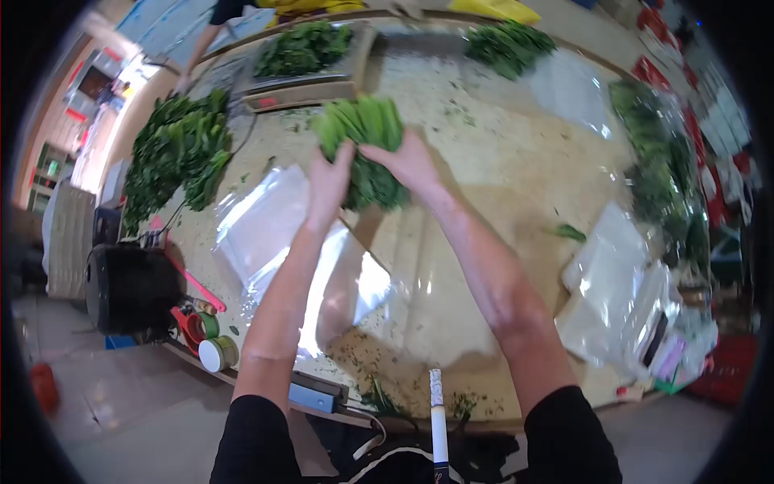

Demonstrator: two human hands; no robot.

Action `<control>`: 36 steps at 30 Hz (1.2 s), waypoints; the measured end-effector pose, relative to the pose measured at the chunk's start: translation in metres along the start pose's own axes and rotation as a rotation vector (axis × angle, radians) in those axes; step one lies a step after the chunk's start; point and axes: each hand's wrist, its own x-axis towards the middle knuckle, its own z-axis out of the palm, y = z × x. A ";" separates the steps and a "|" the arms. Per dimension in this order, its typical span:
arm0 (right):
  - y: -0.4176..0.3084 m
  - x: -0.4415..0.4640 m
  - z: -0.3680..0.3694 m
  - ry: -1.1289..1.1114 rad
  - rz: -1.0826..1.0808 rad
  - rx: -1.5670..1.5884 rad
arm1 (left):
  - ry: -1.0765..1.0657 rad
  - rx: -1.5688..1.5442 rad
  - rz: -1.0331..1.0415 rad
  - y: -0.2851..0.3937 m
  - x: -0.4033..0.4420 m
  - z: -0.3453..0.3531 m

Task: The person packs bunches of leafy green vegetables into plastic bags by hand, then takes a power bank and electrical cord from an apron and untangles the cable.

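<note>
Both my hands grip one bunch of leafy greens above the table, its pale cut stems pointing away from me and dark leaves hanging toward me. My left hand closes on the left side of the bunch. On its right side, my right hand is wrapped with the thumb across the stems. Clear plastic bags lie flat beneath my left forearm. Just beyond the bunch is a tray-like box with more greens on it.
A heap of greens lies left; another pile sits far right. Bagged greens line the right edge, near more plastic bags. Tape rolls and a black container stand left. Another person's arm reaches in. A cigarette juts up.
</note>
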 end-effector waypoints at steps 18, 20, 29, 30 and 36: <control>0.021 -0.236 -0.150 0.324 0.228 -1.142 | -0.425 0.695 0.112 -0.040 -0.179 0.114; 0.028 -0.234 -0.162 0.307 0.252 -1.081 | -0.382 0.872 0.154 -0.041 -0.177 0.112; 0.058 -0.259 -0.231 0.493 0.531 -0.715 | -0.140 0.478 -0.191 -0.032 -0.131 -0.025; 0.055 -0.256 -0.231 0.493 0.530 -0.715 | -0.203 -0.018 -0.594 -0.027 -0.127 -0.034; 0.045 -0.229 -0.212 0.338 0.694 0.257 | -0.651 0.013 -0.539 -0.026 -0.139 0.020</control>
